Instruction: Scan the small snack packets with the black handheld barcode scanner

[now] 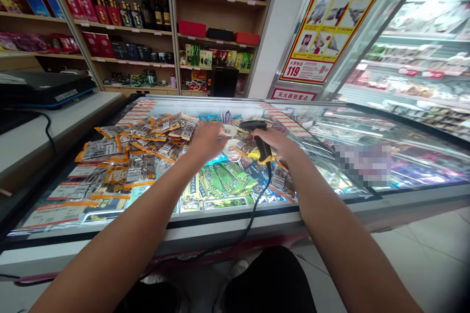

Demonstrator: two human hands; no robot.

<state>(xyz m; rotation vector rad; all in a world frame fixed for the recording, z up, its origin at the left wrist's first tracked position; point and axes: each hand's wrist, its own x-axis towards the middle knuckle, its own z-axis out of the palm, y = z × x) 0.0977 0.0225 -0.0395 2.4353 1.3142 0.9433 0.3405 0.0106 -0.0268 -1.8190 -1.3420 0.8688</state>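
Observation:
My right hand (277, 141) has its fingers closed round the neck of a black barcode scanner (262, 149) with a yellow tip, over the freezer's glass top. A black cord (259, 200) hangs from the scanner's handle toward me. To its left, my left hand (208, 141) is closed and slightly blurred; what its fingers hold, if anything, is hidden. Many small clear packets with orange edges (141, 168) lie piled on the glass left of it, with a few more packets (282, 178) near my right wrist. Green ice-cream wrappers (225, 178) show beneath the glass.
The freezer's front edge (227, 227) runs across before me. At the left, a black device (40, 85) stands on a counter. Shelves of boxes and bottles (132, 14) line the back. A red fire-safety poster (319, 34) and a lit chiller (418, 58) are at the right.

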